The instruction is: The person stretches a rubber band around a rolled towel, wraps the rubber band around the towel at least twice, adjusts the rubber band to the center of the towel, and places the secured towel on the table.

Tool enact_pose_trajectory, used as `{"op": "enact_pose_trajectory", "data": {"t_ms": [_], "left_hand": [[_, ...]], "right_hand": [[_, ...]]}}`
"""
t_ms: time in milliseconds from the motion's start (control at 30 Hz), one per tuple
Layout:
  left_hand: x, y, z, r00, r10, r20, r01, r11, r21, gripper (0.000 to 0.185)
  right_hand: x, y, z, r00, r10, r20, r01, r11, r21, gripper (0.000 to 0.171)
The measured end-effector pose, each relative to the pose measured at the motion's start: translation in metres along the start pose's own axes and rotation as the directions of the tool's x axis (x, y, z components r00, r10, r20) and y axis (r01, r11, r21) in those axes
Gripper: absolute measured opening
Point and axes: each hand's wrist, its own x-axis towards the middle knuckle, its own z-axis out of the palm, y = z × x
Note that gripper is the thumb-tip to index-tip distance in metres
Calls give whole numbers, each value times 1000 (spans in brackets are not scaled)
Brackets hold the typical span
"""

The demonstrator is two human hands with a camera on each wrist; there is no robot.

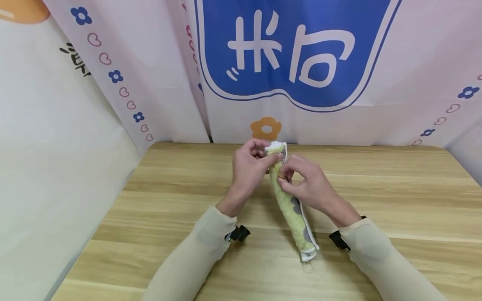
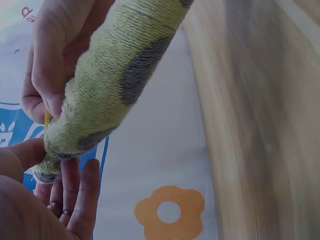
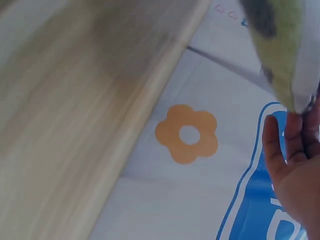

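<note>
A rolled towel (image 1: 291, 207), yellow-green with grey spots and a white edge, lies slanted above the wooden table (image 1: 376, 188). Its near end rests by the table's front and its far end is lifted. My left hand (image 1: 268, 158) grips the far end, with the thumb and fingers curled round it. My right hand (image 1: 283, 177) pinches the roll just below that. In the left wrist view the towel (image 2: 110, 85) runs from my left hand (image 2: 47, 167) up past my right hand (image 2: 50, 95). The right wrist view shows the towel (image 3: 280, 45) beside a hand's fingers (image 3: 287, 150).
A printed cloth backdrop (image 1: 293, 54), with a blue panel and an orange flower (image 1: 265, 127), hangs behind the table's far edge. White cloth walls (image 1: 56, 146) close in on the left and right. Bare wood lies on both sides of the towel.
</note>
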Motion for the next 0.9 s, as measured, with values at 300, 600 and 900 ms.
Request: {"op": "enact_pose_trajectory", "data": {"t_ms": [300, 600, 900], "left_hand": [[8, -7, -8, 959, -150, 240, 182, 976, -119, 41], [7, -6, -4, 963, -137, 233, 170, 977, -130, 24], [-1, -3, 0, 998, 1, 68, 1, 1000, -27, 19]], "right_hand": [[0, -4, 0, 927, 375, -12, -352, 880, 318, 22], [-3, 5, -6, 926, 379, -11, -330, 819, 469, 16], [1, -2, -4, 970, 224, -98, -208, 966, 156, 14]]}}
